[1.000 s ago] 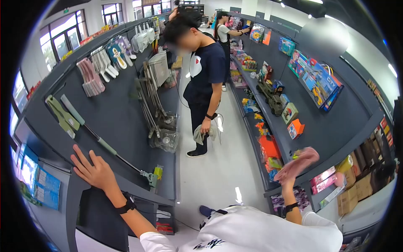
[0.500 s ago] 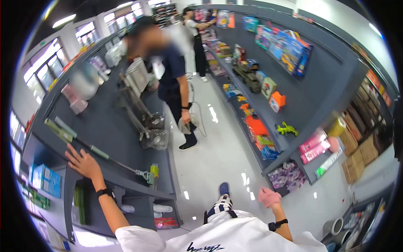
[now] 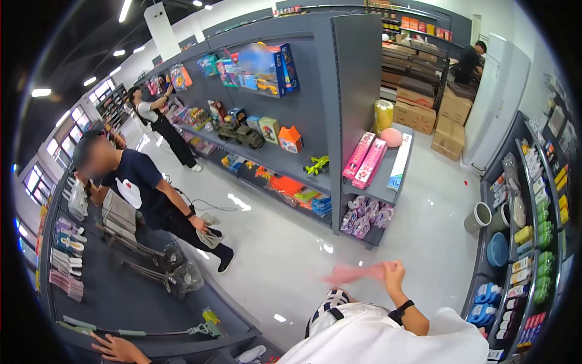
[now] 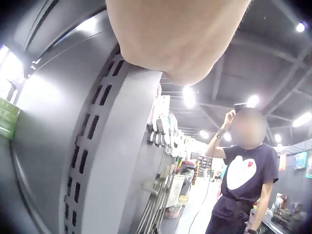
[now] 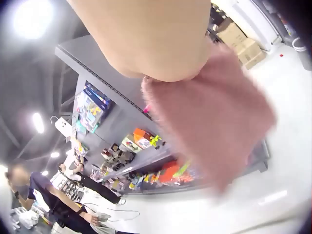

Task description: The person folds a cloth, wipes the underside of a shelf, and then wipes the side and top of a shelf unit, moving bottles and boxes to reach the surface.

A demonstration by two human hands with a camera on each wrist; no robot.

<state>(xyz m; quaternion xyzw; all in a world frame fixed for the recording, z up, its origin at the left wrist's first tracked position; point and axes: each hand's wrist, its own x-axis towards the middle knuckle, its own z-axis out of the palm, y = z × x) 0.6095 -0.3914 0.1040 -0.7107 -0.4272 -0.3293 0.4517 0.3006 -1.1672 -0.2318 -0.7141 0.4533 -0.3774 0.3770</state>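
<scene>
My right hand (image 3: 394, 276) grips one end of a pink cloth (image 3: 357, 274), which trails out to the left, blurred, above the floor. In the right wrist view the cloth (image 5: 214, 114) hangs spread below the hand (image 5: 146, 39), whose fingers are hidden there. My left hand (image 3: 115, 348) has its fingers spread at the edge of the dark shelf unit (image 3: 182, 340), near a green-handled pole (image 3: 142, 332). The left wrist view shows the left hand (image 4: 178, 36) against the top of a slotted grey upright (image 4: 109, 146), its fingers out of sight.
A person in a dark T-shirt (image 3: 142, 182) stands in the aisle at left, holding a grey cloth (image 3: 209, 232). Toy shelves (image 3: 303, 164) run along the middle, ending in a low shelf with pink boxes (image 3: 369, 164). Bins (image 3: 478, 217) and stocked shelves (image 3: 527, 242) stand at right.
The head view has swung to the right. The pink cloth, bunched at the right hand before, now stretches out leftward from it. The left hand now appears lower, at the bottom left.
</scene>
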